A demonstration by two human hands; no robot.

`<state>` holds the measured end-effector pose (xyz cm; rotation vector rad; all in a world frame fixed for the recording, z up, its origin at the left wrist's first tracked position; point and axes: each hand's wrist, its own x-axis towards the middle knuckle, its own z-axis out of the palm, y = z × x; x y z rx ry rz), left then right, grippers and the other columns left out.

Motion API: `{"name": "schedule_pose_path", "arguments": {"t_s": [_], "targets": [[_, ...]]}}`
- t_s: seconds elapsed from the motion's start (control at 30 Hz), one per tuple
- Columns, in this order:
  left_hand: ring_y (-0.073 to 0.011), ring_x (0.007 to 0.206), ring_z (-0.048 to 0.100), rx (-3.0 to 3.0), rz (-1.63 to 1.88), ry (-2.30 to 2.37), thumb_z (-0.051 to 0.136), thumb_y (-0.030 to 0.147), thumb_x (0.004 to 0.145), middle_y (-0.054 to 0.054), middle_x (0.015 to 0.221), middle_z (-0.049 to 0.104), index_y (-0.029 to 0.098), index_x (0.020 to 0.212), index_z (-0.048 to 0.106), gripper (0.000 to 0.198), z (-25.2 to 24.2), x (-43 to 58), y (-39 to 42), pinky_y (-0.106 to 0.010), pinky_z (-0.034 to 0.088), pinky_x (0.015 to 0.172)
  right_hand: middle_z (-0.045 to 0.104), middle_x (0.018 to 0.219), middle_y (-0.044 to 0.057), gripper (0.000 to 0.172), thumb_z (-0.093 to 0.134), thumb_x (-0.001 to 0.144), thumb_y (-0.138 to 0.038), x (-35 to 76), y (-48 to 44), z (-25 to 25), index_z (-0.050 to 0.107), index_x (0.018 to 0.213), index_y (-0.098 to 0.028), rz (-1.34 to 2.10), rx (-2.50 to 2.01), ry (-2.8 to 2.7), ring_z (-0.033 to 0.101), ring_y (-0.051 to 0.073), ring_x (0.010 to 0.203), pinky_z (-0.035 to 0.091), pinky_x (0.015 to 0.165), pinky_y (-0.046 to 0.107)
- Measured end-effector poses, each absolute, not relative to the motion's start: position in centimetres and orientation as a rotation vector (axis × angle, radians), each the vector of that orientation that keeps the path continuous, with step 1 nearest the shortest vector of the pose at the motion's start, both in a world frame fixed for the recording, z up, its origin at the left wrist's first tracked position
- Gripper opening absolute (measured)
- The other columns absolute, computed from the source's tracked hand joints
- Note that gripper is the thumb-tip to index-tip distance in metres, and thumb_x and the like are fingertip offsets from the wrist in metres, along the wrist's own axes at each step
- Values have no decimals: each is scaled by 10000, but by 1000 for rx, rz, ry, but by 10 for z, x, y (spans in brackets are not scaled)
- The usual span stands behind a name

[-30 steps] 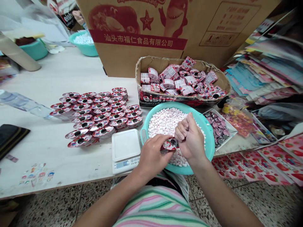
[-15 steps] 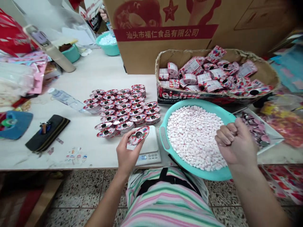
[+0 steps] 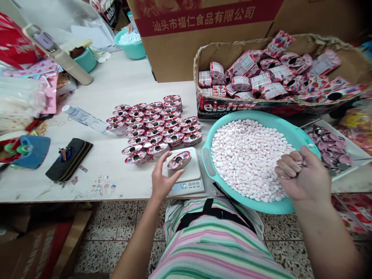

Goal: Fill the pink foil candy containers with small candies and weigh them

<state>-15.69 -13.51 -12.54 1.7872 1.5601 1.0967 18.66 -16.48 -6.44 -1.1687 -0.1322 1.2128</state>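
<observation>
A small oval tin (image 3: 186,156) with a red-and-white printed top and a dark opening rests on a white digital scale (image 3: 195,173), whose display is lit. Around the tin's near left side, my left hand (image 3: 162,179) is open, thumb and fingers apart. Over the right part of a turquoise basin (image 3: 205,155) full of small pale pink candies (image 3: 247,159), my right hand (image 3: 302,176) is closed in a fist; its contents are hidden. Behind the scale, several similar oval tins (image 3: 155,131) stand in close rows, openings upward.
A cut-down carton (image 3: 221,106) of wrapped tins stands behind the basin, before a tall cardboard box (image 3: 174,58). On the right is a white tray (image 3: 360,162) of small pinkish lids. A water bottle (image 3: 84,119) and black pouch (image 3: 69,161) lie left. Another person's hand shows at the back.
My left hand has lowered the tin onto the scale and opened around it; the scale's reading has risen from near zero. My right fist stays over the basin. The view has shifted slightly.
</observation>
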Motion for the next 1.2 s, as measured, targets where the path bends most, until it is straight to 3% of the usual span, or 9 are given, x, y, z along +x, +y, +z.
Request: {"name": "schedule_pose_path", "arguments": {"t_s": [0.23, 1.03, 1.2], "targets": [[-237, 1101, 582, 1606, 1340, 1712, 559, 399, 855, -109, 1141, 646, 179, 1239, 534, 443, -125, -188, -154, -410, 418, 990, 269, 410, -70, 362, 389, 926, -271, 184, -162, -72, 347, 574, -199, 1231, -1191, -127, 229, 68, 348, 205, 345, 201], [-226, 1040, 605, 1617, 1313, 1780, 556, 413, 852, -92, 1057, 660, 170, 1130, 590, 370, -120, -186, -157, -426, 436, 980, 259, 437, -71, 340, 444, 901, -281, 182, -161, -72, 370, 580, -197, 1234, -1220, -126, 233, 62, 360, 197, 347, 198], [-231, 1081, 574, 1853, 1152, 1717, 645, 361, 804, -82, 1106, 639, 193, 1165, 560, 407, -116, -176, -153, -420, 430, 985, 254, 428, -59, 349, 431, 900, -261, 181, -162, -74, 362, 563, -196, 1252, -1232, -117, 239, 65, 354, 222, 328, 202]]}}
